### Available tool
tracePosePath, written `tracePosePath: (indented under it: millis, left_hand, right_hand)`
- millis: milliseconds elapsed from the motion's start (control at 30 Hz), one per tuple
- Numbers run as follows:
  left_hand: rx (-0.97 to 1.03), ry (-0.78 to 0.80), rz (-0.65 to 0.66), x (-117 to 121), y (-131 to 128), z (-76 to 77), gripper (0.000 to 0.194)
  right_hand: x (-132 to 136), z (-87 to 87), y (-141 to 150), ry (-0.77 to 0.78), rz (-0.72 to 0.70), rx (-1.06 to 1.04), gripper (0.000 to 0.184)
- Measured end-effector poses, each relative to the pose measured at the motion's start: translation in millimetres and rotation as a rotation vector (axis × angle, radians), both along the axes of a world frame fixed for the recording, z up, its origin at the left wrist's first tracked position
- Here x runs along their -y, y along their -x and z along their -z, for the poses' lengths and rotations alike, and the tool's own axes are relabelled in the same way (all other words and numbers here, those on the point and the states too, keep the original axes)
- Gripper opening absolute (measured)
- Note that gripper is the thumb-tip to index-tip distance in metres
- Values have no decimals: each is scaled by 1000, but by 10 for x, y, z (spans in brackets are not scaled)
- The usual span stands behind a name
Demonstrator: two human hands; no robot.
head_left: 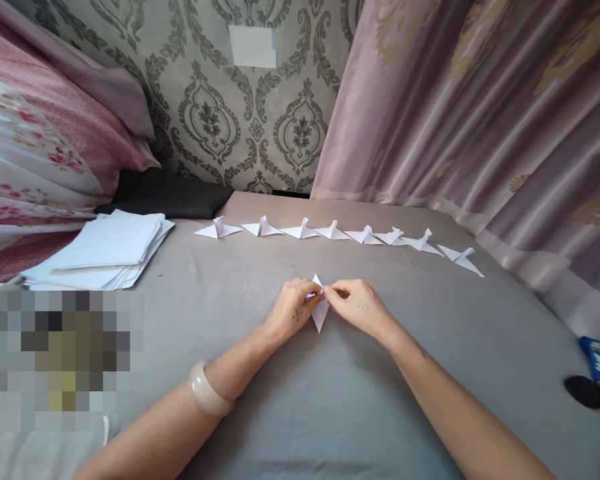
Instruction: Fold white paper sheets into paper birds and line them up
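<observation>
Mid-frame, left hand (293, 303) and right hand (359, 304) pinch a pointed white folded-paper figure (320, 318), seemingly creasing it; the next fold wants gentle precision.

Your left hand (293, 303) and right hand (359, 303) nearly met at the folded paper (320, 320), blocking the way between them. Beyond them, an open strip of grey sheet (235, 273) reached the row of paper figures (304, 231), which barred the far side. A narrow gap separated that row from the paper stack (110, 241). You had room between your forearms (445, 397), and rightward until the blue object (596, 360).
</observation>
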State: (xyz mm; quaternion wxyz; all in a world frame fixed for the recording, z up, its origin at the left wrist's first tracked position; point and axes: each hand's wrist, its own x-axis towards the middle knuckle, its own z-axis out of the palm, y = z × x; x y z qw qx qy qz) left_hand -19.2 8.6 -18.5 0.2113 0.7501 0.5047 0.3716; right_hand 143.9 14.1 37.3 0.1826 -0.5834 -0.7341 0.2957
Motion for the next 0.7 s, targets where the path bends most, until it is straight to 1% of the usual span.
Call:
tracePosePath:
  millis: [300, 533, 700]
  left_hand:
    - [34, 22, 22, -18, 19, 5, 4]
    - [63, 35, 50, -4, 19, -15, 8]
    - [53, 57, 40, 20, 23, -43, 13]
  right_hand:
    - [-179, 35, -88, 233, -47, -101, 29]
    - [-231, 63, -78, 302, -1, -129, 22]
    - [-225, 20, -50, 354, 22, -162, 18]
